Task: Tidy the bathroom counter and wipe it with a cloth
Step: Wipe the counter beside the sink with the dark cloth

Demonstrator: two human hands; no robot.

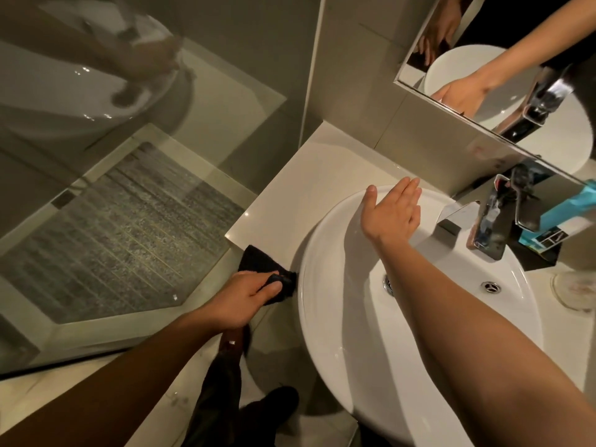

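Observation:
My left hand [240,298] grips a black cloth [261,261] at the front left corner of the white counter [290,195], just left of the basin. The cloth lies partly on the counter edge and partly under my fingers. My right hand [392,211] hovers flat, fingers together and extended, over the far left rim of the round white basin [348,333], holding nothing. The counter strip behind and left of the basin looks bare.
A chrome tap [493,221] stands at the basin's back right, with a teal box [561,217] behind it. A mirror [503,75] hangs above. A glass shower screen [129,204] stands at the left. A glass dish [577,291] sits at the right edge.

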